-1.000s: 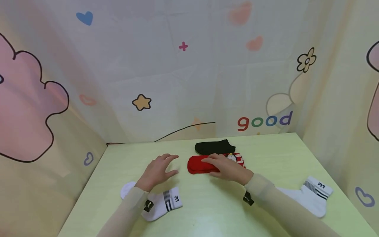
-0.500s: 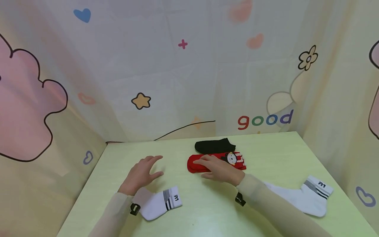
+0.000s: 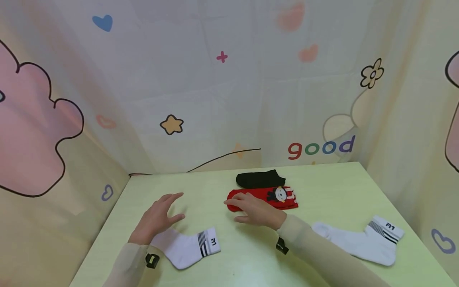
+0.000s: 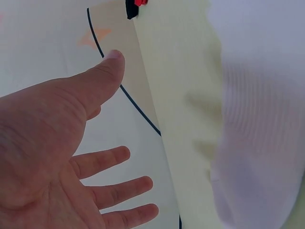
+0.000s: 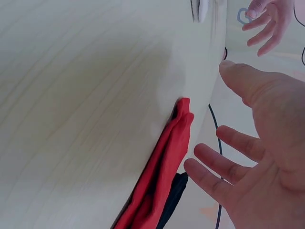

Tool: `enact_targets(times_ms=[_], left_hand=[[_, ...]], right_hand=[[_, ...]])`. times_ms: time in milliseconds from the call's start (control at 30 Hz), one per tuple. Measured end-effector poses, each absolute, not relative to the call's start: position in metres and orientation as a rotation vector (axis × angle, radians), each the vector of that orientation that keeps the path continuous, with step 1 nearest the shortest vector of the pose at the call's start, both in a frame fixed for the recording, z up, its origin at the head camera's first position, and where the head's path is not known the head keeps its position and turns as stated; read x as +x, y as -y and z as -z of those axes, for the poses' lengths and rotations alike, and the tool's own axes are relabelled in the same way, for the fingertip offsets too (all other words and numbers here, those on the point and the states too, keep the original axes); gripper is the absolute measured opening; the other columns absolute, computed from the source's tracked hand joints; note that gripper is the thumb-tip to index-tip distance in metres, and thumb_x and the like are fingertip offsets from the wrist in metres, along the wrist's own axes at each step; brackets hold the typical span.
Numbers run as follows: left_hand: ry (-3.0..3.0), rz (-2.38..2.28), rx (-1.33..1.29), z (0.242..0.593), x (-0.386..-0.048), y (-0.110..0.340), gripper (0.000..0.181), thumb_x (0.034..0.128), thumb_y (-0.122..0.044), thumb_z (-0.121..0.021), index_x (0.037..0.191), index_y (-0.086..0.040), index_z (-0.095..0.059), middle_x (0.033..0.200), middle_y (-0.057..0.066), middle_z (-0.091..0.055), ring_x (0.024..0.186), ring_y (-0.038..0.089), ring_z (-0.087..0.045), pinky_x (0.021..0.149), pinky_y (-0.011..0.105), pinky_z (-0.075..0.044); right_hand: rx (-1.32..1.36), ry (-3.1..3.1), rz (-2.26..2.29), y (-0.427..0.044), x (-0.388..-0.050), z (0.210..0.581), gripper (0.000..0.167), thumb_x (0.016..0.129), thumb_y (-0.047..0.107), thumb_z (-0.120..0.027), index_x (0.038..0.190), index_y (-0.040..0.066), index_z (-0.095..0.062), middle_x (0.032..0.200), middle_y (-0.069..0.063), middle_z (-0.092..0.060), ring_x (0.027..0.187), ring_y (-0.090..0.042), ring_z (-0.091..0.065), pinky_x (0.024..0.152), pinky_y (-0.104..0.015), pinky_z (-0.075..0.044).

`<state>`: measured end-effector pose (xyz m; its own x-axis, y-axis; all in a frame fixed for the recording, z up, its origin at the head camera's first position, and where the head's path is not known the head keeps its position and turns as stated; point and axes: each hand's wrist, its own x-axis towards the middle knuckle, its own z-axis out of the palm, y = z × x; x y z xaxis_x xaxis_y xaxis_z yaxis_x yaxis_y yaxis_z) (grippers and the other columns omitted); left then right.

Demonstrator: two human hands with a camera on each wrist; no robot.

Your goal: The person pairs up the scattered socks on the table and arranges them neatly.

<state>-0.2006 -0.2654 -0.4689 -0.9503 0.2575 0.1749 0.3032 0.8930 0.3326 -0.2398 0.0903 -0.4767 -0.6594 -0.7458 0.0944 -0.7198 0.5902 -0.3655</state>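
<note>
My left hand (image 3: 154,217) hovers over the toe end of a white sock (image 3: 184,249) with black stripes, its fingers spread and holding nothing. In the left wrist view that white sock (image 4: 262,114) lies beyond the fingertips, apart from them. My right hand (image 3: 255,210) hangs in front of a pair of red socks (image 3: 265,195) with a cartoon figure, hiding part of their near edge. Daylight shows between the fingers and the red socks (image 5: 162,167) in the right wrist view. Just behind the red ones lies a black sock (image 3: 259,179).
A second striped white sock (image 3: 373,243) lies at the right, partly behind my right sleeve (image 3: 312,243). The pale table (image 3: 215,183) ends at a printed curtain (image 3: 215,91) at the back, and curtains stand on both sides.
Both hands have drifted left and slightly toward me; the left hand moves farther. More of the red socks and of the right white sock now shows. The socks themselves stay in place.
</note>
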Motion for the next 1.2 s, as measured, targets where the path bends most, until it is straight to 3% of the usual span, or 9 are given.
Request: enact_targets(times_ms=[233, 733, 1200], left_hand=[[2.917, 0.568, -0.42, 0.473, -0.194, 0.278, 0.073, 0.0882, -0.033, -0.082, 0.151, -0.016, -0.051, 0.148, 0.022, -0.051, 0.128, 0.047, -0.054, 0.093, 0.063, -0.05], [2.915, 0.576, -0.376, 0.485, -0.183, 0.302, 0.073, 0.0853, -0.033, -0.085, 0.149, -0.014, -0.053, 0.146, 0.019, -0.054, 0.13, 0.044, -0.054, 0.092, 0.064, -0.05], [3.023, 0.633, -0.336, 0.488, -0.173, 0.311, 0.076, 0.0795, -0.025, -0.089, 0.145, -0.008, -0.056, 0.146, 0.025, -0.052, 0.131, 0.047, -0.051, 0.099, 0.066, -0.045]], right_hand=[[-1.297, -2.728, 0.546, -0.077, -0.237, 0.482, 0.061, 0.094, 0.027, -0.077, 0.15, 0.02, -0.053, 0.138, -0.005, -0.057, 0.123, -0.022, -0.052, 0.095, -0.031, -0.054], [-1.315, -2.7, 0.491, -0.047, -0.226, 0.488, 0.063, 0.094, 0.032, -0.076, 0.152, 0.029, -0.05, 0.145, -0.006, -0.054, 0.125, -0.023, -0.053, 0.096, -0.031, -0.053], [-1.527, -2.709, 0.439, -0.024, -0.216, 0.492, 0.06, 0.094, 0.031, -0.077, 0.149, 0.023, -0.053, 0.139, -0.006, -0.058, 0.112, -0.025, -0.056, 0.09, -0.027, -0.051]])
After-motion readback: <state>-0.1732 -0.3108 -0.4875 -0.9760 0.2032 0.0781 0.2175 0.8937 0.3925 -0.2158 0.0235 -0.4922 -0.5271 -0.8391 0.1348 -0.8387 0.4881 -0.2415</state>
